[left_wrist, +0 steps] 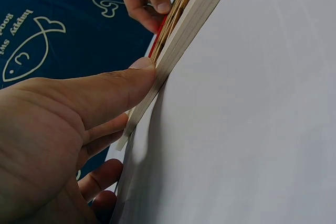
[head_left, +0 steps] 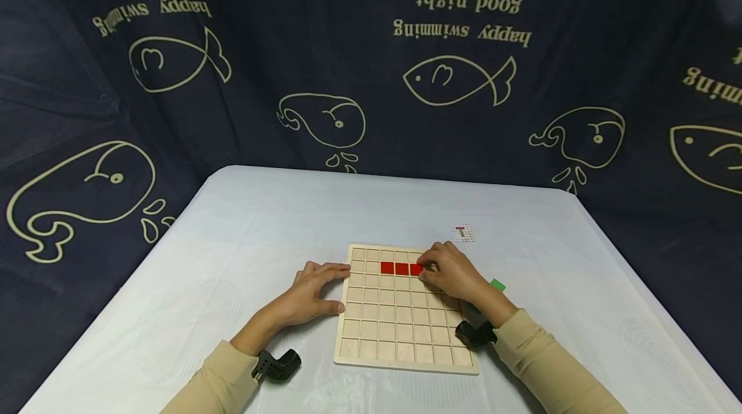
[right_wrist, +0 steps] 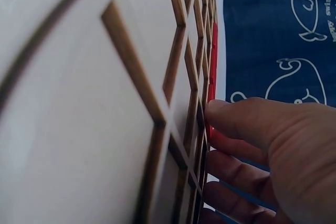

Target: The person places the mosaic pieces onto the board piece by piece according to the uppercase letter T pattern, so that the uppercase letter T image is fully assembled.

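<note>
A pale wooden grid board (head_left: 403, 333) lies flat on the table, with three red square tiles (head_left: 402, 268) side by side in its second row from the far edge. My right hand (head_left: 455, 272) is at the rightmost tile, thumb and forefinger pinching it; in the right wrist view the thumb (right_wrist: 236, 119) is beside the red, and the tile is partly hidden. My left hand (head_left: 310, 293) rests against the board's left edge with fingers spread, and its thumb (left_wrist: 126, 87) touches the rim.
A small card (head_left: 464, 233) with a red and green pattern on a grid lies beyond the board's far right corner. Something green and flat (head_left: 497, 285) shows partly behind the right wrist. A white cloth covers the table (head_left: 278, 208), and a dark printed curtain (head_left: 371, 47) hangs behind it.
</note>
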